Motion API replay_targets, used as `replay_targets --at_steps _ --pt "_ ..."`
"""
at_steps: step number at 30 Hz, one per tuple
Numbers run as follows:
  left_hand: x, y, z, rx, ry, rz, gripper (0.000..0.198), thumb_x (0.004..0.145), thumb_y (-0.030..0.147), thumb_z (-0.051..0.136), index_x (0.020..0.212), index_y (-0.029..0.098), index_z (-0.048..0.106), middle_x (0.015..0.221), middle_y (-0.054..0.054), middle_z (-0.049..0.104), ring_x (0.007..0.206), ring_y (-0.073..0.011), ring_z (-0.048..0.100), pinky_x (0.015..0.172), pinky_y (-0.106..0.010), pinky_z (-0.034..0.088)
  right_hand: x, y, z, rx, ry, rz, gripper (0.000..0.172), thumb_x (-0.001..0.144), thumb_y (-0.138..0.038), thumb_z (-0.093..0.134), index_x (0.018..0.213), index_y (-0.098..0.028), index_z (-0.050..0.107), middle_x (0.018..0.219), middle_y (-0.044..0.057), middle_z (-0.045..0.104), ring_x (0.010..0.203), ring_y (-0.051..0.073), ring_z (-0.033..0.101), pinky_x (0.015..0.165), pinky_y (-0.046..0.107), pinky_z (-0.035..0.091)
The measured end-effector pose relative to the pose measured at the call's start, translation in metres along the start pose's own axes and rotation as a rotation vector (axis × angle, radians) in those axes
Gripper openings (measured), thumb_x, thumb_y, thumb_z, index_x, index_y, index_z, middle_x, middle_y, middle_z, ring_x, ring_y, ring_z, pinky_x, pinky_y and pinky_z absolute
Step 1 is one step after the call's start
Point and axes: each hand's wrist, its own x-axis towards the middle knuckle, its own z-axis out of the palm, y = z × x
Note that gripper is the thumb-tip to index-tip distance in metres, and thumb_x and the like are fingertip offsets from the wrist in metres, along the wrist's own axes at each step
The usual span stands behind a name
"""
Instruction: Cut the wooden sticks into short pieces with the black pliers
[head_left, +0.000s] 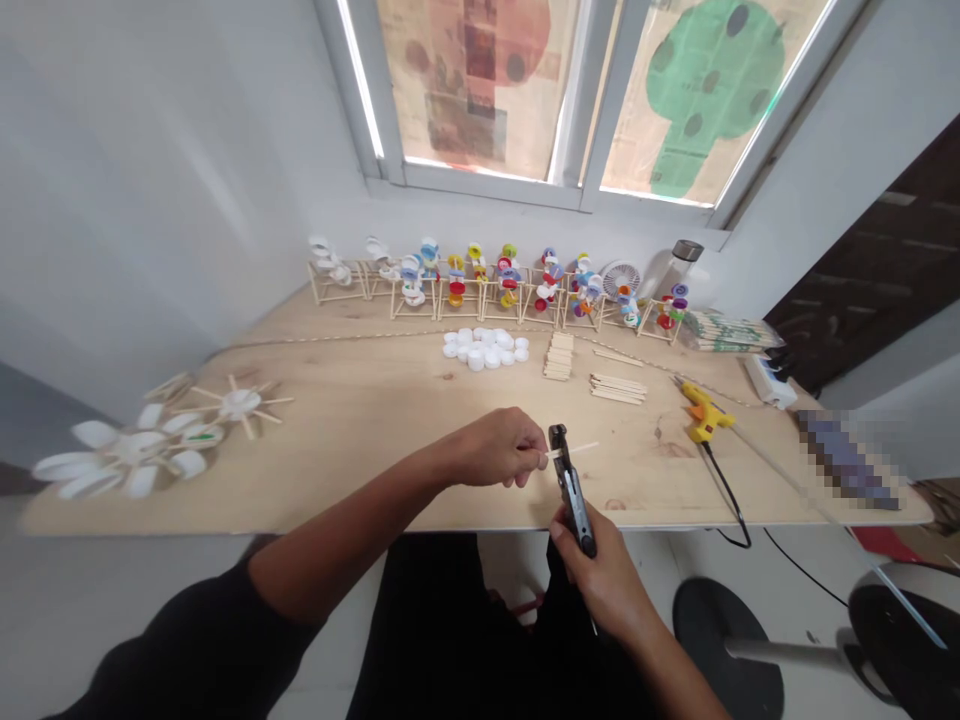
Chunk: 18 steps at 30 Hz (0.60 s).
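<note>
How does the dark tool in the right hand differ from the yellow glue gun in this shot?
The plier-like tool is dark and metallic; the glue gun is mostly yellow. The plier-like tool is held in the right hand; the glue gun rests on the table. Both are handheld tools.

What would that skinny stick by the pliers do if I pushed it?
The stick is probably stiff: it juts out straight past the pliers. It's likely very light, being so thin, and the left hand just pinches one end. A hard sideways push might snap something that slim.
</note>
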Motion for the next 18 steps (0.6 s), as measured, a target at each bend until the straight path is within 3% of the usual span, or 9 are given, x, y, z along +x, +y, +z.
replay_targets --at_steps 18 --pt "0.014 -0.003 -0.010 -0.115 -0.101 -0.056 0.016 0.070 0.025 0.052 0.064 0.012 0.060 0.046 0.002 0.054 0.042 -0.0087 0.050 0.040 -0.018 0.037 0.005 0.010 0.008 0.055 0.040 0.044 0.018 0.080 -0.035 0.047 0.076 -0.018 0.049 0.054 -0.005 0.041 0.046 0.010 0.041 0.045 0.021 0.033"
